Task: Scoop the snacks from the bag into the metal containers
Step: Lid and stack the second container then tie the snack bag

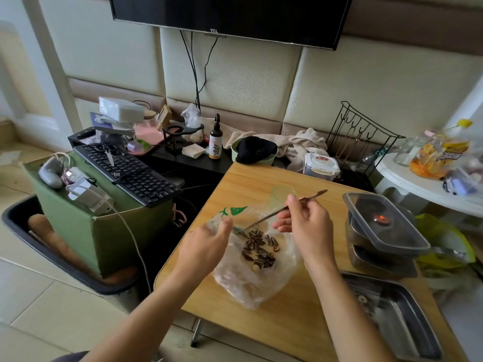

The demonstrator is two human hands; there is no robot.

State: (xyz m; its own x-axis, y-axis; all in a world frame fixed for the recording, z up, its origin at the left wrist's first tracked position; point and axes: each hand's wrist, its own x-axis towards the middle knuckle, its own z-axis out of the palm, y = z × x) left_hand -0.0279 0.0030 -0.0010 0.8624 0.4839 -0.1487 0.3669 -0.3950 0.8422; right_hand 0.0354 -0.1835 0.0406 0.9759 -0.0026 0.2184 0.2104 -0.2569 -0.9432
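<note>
2 bare forearms reach in from the near edge over the wooden table (287, 322). The right hand (309, 226) has its fingers closed round the handle of a thin metal spoon (266, 216). The left hand (209, 241) pinches the rim of the clear plastic bag (251, 286) and holds its mouth up.

From the right hand's grip the spoon slants down and to the left. Its tip is at the far edge of the striped seeds (258, 246) heaped inside the bag, though I can't make out its bowl.

The open metal tray (402, 325) lies the opposite way, right of that grip and nearer the person. The stacked metal containers (376, 259) sit just right of the grip under a clear lid. The right hand is the nearer one, so I'd expect a dip leftward, then a level swing back right.
</note>
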